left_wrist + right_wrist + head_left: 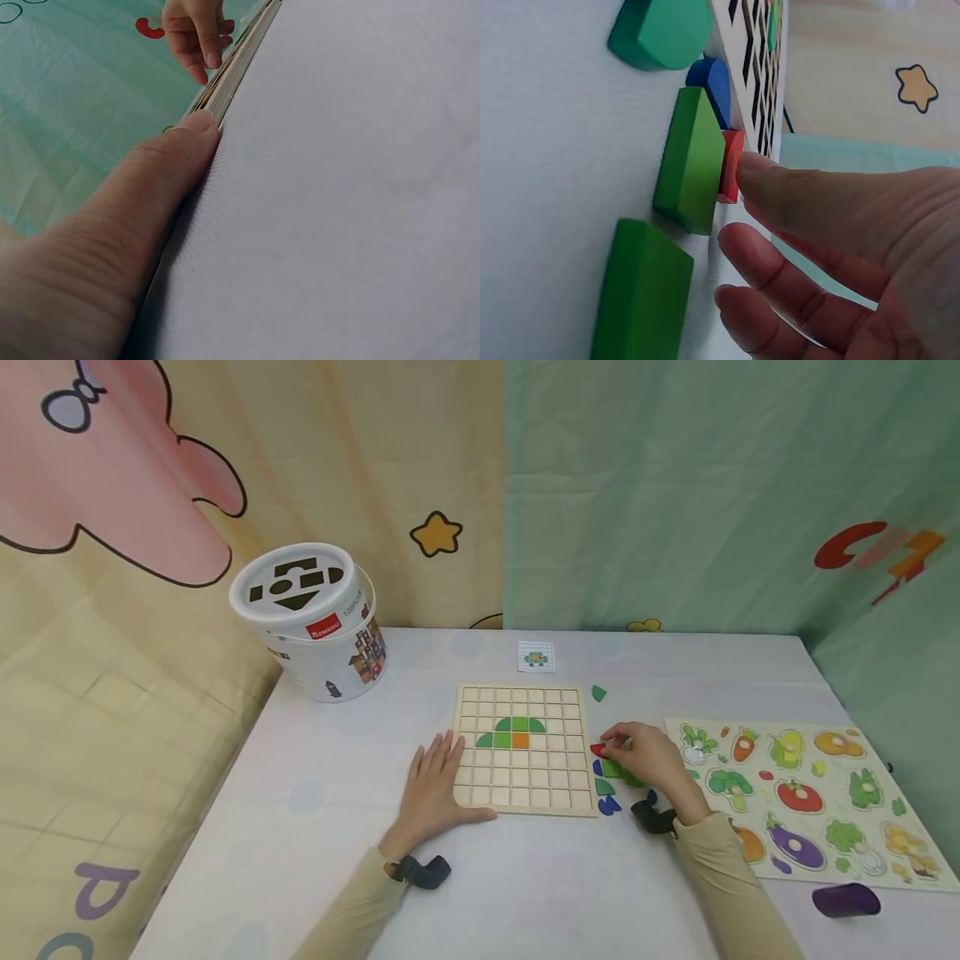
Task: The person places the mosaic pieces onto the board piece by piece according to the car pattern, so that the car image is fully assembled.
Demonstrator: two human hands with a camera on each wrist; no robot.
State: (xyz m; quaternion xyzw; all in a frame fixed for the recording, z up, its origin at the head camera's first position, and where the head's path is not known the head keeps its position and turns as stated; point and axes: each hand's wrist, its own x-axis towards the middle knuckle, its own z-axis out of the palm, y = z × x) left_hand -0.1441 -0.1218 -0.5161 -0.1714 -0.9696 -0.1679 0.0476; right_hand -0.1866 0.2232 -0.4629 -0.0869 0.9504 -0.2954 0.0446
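— Pinching, is it? What does the right hand (pixel 648 758) have?
— Its fingertips (pixel 742 166) touch a small red piece (pixel 730 166) beside the grid board (pixel 522 748); the right wrist view shows the thumb on the piece's edge, but whether the grip truly closes round it, I cannot tell. The palm hides most of it in the head view.
— And around it?
— Green pieces (pixel 691 157) and a blue piece (pixel 712 79) lie just beside the red one on the desk (pixel 315 793), partly covered by the hand from above.
— The left hand (pixel 435 789)?
— Flat, fingers straight, resting on the desk with the thumb (pixel 180 142) against the board's near left edge. It holds nothing.
— Farther out?
— A few green tiles and one orange tile (pixel 520 741) sit in the board's grid. A small card (pixel 536 657) lies behind it, its picture too small to make out. A white bucket (pixel 311 622) stands at the left, and a vegetable puzzle (pixel 806 802) at the right.
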